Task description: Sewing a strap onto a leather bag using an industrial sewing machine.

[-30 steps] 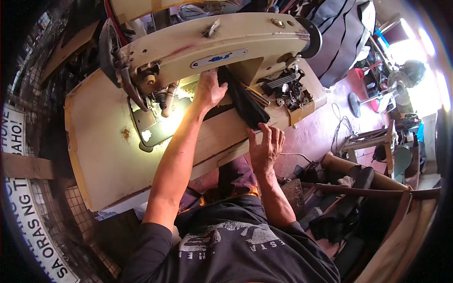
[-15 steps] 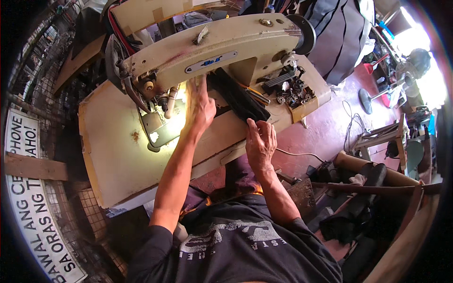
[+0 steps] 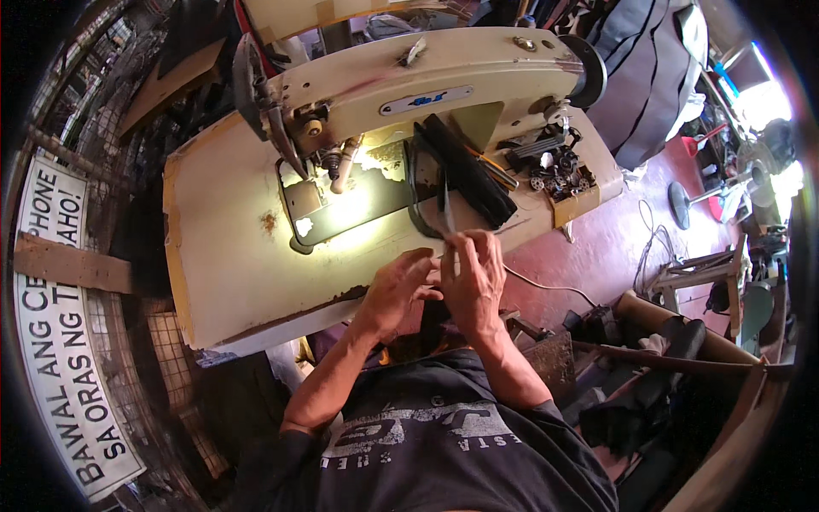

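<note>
Beyond the hands stands a sewing machine (image 3: 367, 96). The left hand (image 3: 392, 292) is half curled, contents unclear; the right hand (image 3: 478, 275), nearer, pinches a dark strip (image 3: 417, 217) running lengthwise away toward the machine.

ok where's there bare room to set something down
The widest bare patch of cream tabletop lies between its left edge and the dark metal plate beneath the cream sewing machine. Right of the plate is crowded: a long black bundle, then small dark metal parts.
</note>
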A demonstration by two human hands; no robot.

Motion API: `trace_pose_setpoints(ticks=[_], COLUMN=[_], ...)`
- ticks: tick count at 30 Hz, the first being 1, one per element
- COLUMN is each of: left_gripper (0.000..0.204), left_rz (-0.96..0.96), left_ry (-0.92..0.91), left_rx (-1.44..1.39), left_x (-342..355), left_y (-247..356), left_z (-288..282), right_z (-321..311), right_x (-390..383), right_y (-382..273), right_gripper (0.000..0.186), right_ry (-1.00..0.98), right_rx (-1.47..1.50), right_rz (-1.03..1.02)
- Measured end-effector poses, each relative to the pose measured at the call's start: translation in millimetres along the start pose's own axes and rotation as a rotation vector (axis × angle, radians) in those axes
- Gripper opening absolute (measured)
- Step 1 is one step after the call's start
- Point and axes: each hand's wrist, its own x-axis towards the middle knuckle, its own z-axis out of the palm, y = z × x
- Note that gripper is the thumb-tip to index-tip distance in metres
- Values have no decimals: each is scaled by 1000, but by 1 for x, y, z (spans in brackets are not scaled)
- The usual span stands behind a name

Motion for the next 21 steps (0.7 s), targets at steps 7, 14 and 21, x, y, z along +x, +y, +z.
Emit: trace_pose_setpoints(ticks=[7, 14, 21], left_gripper=[41, 29, 42], left_rz=[-122, 250, 483], left_ry=[-15, 465, 649], left_rx=[-773, -668, -249], left_x=[3, -15, -15], left_y=[5, 17, 22], left_z=[-29, -83, -140], right_z=[-24, 11, 60], right_x=[-32, -16, 16], right_y=[-47, -28, -7], right_gripper=[23, 22, 23], right_ry=[-304, -279, -250], right_rx=[370, 359, 317], right_rz=[-12, -130, -80])
